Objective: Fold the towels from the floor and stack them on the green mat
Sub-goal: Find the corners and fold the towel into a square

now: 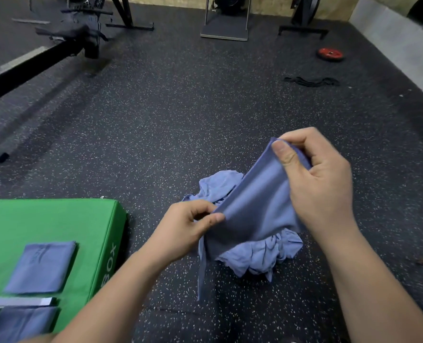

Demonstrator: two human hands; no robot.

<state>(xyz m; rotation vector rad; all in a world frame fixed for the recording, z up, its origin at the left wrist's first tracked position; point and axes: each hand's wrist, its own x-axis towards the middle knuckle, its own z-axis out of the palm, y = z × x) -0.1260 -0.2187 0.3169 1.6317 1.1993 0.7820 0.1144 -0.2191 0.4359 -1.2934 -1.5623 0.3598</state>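
Observation:
I hold a blue towel (255,204) stretched in the air above the floor. My left hand (188,226) pinches its lower left edge. My right hand (314,174) pinches its upper right corner between thumb and fingers. Under it, a crumpled heap of blue towels (262,256) lies on the speckled black floor. The green mat (57,219) is at the lower left. On it lies a folded blue towel (42,267), and another folded blue towel (22,323) sits nearer to me at the frame's bottom edge.
A grey strip (17,301) lies across the mat between the two folded towels. Gym gear stands at the back: a black machine rail (32,63), a metal stand (225,33), a red weight plate (330,54) and a black band (312,81) on the floor.

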